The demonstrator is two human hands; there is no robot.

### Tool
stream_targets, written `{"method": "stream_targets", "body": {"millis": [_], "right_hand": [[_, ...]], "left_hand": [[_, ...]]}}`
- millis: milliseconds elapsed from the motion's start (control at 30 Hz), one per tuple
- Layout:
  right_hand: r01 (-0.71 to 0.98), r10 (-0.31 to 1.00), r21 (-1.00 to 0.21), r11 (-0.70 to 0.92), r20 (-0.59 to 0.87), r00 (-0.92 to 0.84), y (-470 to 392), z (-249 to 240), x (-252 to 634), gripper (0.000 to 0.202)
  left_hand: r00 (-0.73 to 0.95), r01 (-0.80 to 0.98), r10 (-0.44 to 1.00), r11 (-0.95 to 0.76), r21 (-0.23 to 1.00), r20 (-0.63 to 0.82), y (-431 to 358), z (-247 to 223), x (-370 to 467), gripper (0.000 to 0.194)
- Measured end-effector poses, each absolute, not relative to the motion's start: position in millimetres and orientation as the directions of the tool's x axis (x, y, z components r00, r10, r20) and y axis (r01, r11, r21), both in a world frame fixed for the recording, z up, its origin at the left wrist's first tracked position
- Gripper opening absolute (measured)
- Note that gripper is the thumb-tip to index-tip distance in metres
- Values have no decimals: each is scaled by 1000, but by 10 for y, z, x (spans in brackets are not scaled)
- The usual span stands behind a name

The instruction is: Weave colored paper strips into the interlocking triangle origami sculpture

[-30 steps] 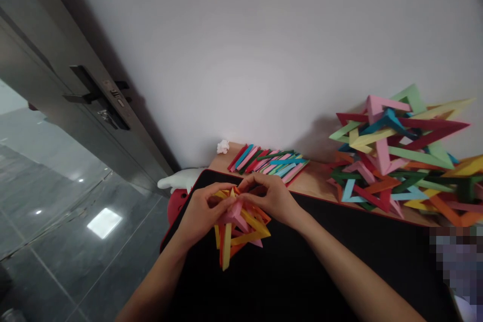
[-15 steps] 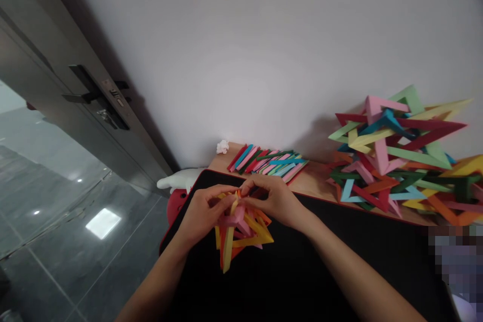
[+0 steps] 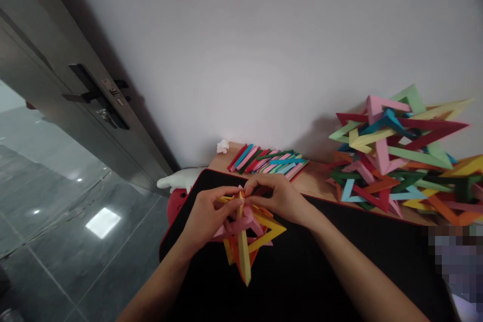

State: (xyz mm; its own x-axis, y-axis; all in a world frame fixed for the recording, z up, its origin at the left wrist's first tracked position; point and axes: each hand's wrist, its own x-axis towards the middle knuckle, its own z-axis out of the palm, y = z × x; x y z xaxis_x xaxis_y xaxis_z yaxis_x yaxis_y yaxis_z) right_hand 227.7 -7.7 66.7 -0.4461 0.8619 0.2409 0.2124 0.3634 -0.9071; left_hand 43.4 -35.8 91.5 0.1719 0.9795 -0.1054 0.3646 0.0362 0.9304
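Note:
Between my hands is a folded-paper star (image 3: 244,251) of interlocked yellow, orange and pink strips, its points hanging down over the black mat (image 3: 313,271). My left hand (image 3: 206,214) pinches the star near its top from the left, thumb and index finger pressed together. From the right, my right hand (image 3: 277,196) pinches the same top end, its fingertips meeting those of the left. Just what the fingertips press on there is too small to make out.
Behind the mat, folded paper strips (image 3: 264,160) lie on the wooden tabletop (image 3: 319,181) beside a crumpled white tissue (image 3: 222,146). Finished-looking paper stars (image 3: 396,136) are stacked at the right against the wall. A grey door (image 3: 86,75) stands at the left.
The paper star has turned in my hands, and its lower points have swung to the right. Both hands stay at its top with only slight finger movement.

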Motion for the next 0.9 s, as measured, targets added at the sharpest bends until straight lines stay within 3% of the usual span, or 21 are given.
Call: {"method": "stream_targets", "body": {"millis": [167, 367, 567, 900], "right_hand": [[161, 845, -939, 303, 186, -502, -74, 681, 2328, 5], [212, 842, -895, 392, 256, -476, -118, 655, 2292, 5], [292, 812, -808, 512, 344, -472, -161, 656, 2233, 5], [274, 785, -797, 538, 355, -507, -193, 704, 2259, 7]], "left_hand": [[238, 247, 950, 139, 959, -199, -437, 917, 463, 34], [218, 331, 968, 49, 942, -126, -406, 859, 390, 32], [244, 342, 955, 77, 936, -168, -375, 822, 304, 35], [265, 375, 957, 12, 927, -119, -444, 850, 316, 30]]}}
